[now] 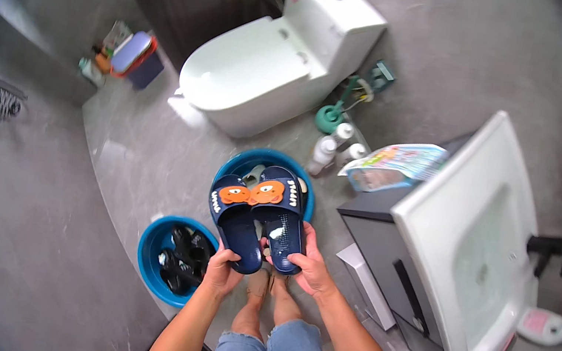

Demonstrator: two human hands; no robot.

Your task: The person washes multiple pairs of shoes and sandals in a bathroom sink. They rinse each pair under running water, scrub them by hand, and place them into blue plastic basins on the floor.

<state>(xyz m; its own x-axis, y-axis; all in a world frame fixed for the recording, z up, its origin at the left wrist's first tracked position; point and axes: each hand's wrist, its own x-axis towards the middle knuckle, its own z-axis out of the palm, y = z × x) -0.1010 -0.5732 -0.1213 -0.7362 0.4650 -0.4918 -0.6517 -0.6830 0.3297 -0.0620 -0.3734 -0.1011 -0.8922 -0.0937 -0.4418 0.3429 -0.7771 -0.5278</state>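
My left hand (223,270) grips the heel end of a dark blue slide sandal (240,234), thumb on top of the footbed. The matching slide sandal (284,230) is pinched at its heel by my right hand (311,265). Both slides lie side by side with toes pointing away from me, each strap bearing an orange cartoon animal and white marks. They are held above a blue basin (269,155), whose contents are mostly hidden beneath them. Left of my left hand stands a second blue basin (148,265) with several black shoes (185,261) in it.
Beyond the basins stands a white toilet (254,73), with a green toilet brush (330,118) and several white bottles (324,151) beside it. On the right is a white sink (489,250) on a grey cabinet (386,262). A purple bin (139,62) sits by the left wall.
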